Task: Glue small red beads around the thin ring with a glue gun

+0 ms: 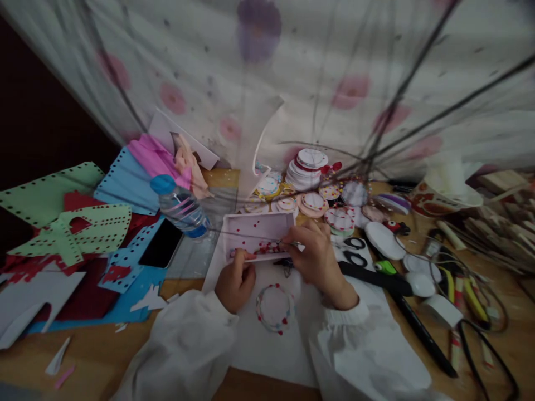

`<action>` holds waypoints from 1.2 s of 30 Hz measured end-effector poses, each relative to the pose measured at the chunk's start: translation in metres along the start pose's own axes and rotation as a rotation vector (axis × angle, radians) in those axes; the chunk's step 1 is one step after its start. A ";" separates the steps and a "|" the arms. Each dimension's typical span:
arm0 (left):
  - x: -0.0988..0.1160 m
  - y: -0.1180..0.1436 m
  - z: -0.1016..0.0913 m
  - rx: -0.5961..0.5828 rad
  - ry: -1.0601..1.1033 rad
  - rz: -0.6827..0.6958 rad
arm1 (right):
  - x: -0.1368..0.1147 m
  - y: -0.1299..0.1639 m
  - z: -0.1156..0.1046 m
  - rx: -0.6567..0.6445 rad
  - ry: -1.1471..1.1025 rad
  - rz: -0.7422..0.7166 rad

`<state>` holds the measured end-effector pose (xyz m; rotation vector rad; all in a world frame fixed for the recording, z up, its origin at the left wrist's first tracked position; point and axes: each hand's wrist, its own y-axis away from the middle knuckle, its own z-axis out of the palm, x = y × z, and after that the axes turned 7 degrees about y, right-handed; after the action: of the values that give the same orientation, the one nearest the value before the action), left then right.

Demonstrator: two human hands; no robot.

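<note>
— Where are our hands?
— Left hand (234,284) pinches the tray (258,235) by its near edge; right hand (314,257) pinches something thin over it.
— Room?
— Bottle (180,207) left, scissors (368,273) right, both close.

White sleeves (188,340) | pale tray (257,234) speckled with red dots | white paper disc (275,307) ringed in red and green | blue-capped clear bottle (179,206) | green perforated paper (50,195) | pink-flowered white curtain (292,72) | black scissors (376,273)
</note>
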<state>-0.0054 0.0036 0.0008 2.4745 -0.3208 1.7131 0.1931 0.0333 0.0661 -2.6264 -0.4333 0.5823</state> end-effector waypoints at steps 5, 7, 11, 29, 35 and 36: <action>0.001 0.000 -0.001 0.004 0.001 0.005 | -0.002 0.001 0.002 -0.047 0.020 -0.023; 0.002 0.000 -0.001 0.006 -0.026 0.014 | -0.002 0.001 0.003 -0.066 0.021 -0.021; 0.002 0.000 -0.001 0.001 -0.065 0.034 | 0.000 0.002 0.006 -0.109 0.032 -0.026; 0.001 0.000 -0.001 -0.004 -0.024 0.019 | 0.019 0.003 -0.015 -0.071 0.133 0.024; 0.001 0.000 -0.001 -0.008 -0.057 0.054 | 0.004 0.000 -0.008 -0.177 0.214 -0.073; 0.001 -0.001 -0.001 -0.006 -0.057 0.055 | 0.002 -0.001 -0.005 -0.175 0.190 -0.078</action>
<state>-0.0055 0.0042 0.0018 2.5373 -0.4031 1.6610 0.1970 0.0329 0.0698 -2.7826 -0.5453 0.2771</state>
